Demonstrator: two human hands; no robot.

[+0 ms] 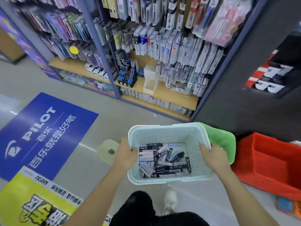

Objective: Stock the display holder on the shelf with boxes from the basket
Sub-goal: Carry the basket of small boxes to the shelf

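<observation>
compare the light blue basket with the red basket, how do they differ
Colour: the light blue basket is pale; the red basket is bright red.
Support: the left hand and right hand hold the light blue basket by its side rims; the red basket sits untouched on the floor at the right.
Contents: the light blue basket holds a heap of small boxes; none show in the red basket's visible part.
Shared: both are perforated, open-topped plastic.

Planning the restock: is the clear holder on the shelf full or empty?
Empty, it seems: the holder looks bare inside, while the boxes lie loose in the basket.
</observation>
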